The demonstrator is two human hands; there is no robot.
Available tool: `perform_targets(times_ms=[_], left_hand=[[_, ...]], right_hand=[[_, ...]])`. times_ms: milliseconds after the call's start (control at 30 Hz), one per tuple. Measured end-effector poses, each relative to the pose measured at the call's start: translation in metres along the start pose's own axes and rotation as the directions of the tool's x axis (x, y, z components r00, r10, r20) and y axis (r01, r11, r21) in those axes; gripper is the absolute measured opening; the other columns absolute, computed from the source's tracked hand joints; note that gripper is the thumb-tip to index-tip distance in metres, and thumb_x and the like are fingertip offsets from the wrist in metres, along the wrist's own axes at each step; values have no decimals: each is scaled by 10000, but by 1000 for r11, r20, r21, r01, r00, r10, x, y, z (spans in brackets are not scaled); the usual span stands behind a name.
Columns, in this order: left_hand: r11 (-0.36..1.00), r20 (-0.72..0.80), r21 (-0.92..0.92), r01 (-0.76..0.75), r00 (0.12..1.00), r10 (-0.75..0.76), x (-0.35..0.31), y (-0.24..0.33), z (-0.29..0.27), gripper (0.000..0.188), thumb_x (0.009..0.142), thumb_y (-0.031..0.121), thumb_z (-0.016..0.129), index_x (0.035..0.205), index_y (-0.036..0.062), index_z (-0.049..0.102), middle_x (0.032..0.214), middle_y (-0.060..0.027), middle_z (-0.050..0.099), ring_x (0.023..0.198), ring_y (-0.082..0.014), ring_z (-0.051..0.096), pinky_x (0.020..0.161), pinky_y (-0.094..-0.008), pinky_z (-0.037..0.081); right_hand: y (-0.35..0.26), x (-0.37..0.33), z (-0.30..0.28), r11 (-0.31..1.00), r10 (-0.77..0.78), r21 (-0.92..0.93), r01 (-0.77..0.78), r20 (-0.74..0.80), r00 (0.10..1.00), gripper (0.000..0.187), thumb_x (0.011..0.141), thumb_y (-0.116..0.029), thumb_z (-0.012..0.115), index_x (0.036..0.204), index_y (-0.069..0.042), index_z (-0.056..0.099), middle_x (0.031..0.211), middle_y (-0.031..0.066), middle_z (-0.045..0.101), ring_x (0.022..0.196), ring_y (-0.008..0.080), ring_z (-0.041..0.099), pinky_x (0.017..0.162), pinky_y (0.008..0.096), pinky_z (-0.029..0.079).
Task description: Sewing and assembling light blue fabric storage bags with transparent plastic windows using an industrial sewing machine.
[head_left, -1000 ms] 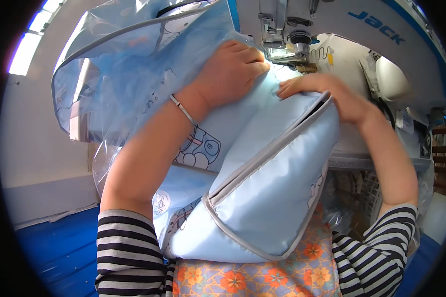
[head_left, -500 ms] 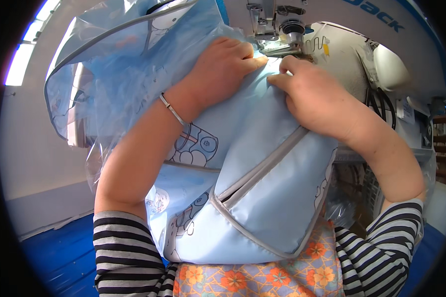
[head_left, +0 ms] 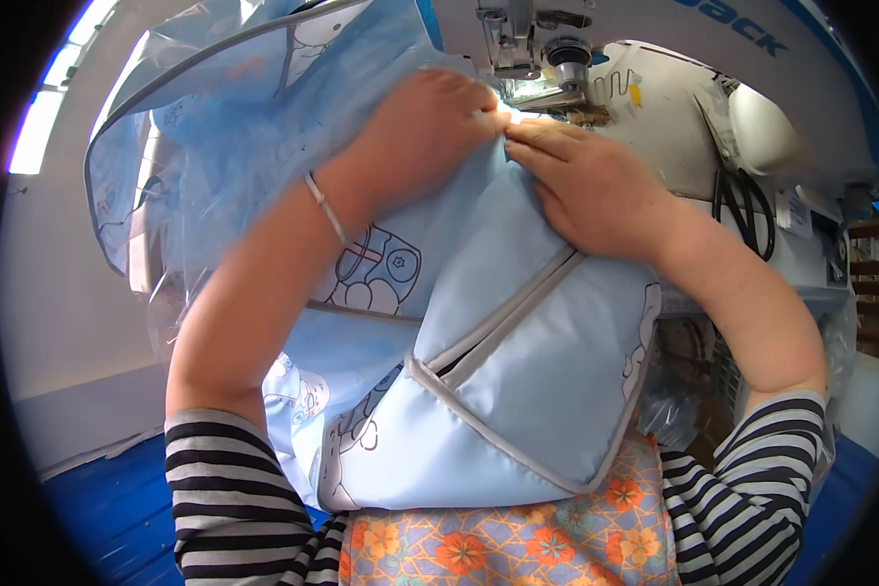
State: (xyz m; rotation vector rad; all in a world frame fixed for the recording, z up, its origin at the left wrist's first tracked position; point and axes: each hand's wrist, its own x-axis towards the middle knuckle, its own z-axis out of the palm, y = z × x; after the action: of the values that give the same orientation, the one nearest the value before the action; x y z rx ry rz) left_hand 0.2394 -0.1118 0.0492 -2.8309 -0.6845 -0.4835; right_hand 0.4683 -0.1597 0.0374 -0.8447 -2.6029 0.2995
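Observation:
Light blue cloth (head_left: 503,293) with grey binding and printed cartoon figures spreads from the sewing machine down over my lap. My left hand (head_left: 430,127), somewhat smeared by motion, is closed with thumb and forefinger pinching the cloth just in front of the needle area. Close beside it, my right hand (head_left: 596,186) presses its fingers together on the same bit of cloth, the fingertips of both hands almost meeting. Above them is the sewing machine's presser foot area (head_left: 547,98), brightly lit. Below my right wrist, a grey-bound slit (head_left: 503,317) runs slantwise across the cloth.
Clear plastic sheeting and more blue cloth (head_left: 215,176) with a grey edge heap up at the left. Black-handled scissors (head_left: 742,200) lie on the machine bed at the right. The white machine arm (head_left: 645,29) arches overhead. A floral apron (head_left: 508,547) covers my lap.
My right hand has moved left, its fingers now flatter and closer to my left fingertips. My left hand and arm have shifted slightly left, and the cloth with them.

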Motion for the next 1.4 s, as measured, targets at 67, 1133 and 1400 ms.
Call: perform_targets(times_ms=[67,1133,1400], left_hand=[[992,-20,-72,102,994,-104,-17,31,-10,274,772,97,634,1044,82,653,980,-54,620,935,-260,595,851,-377,469],[831,-55,132,540,841,-538,-135,56,-42,94,733,-19,576,814,19,546,761,-155,580,744,-365,546,717,-448,442],[925,-216,227,304,942,-257,-58,36,-38,259,744,61,628,1003,69,631,1009,-80,631,985,-282,595,917,-419,452]], right_hand=[[4,-3,7,1000,-12,-10,11,-43,999,440,816,-53,570,1247,24,533,1313,165,525,1234,323,503,1036,400,429],[-33,-5,47,986,26,-151,-73,-295,955,382,858,-106,588,1200,60,553,1274,204,546,1225,347,506,1051,395,410],[-31,-6,58,981,71,-147,-125,-325,943,400,847,-107,592,1196,83,553,1264,234,548,1216,357,507,1061,399,400]])
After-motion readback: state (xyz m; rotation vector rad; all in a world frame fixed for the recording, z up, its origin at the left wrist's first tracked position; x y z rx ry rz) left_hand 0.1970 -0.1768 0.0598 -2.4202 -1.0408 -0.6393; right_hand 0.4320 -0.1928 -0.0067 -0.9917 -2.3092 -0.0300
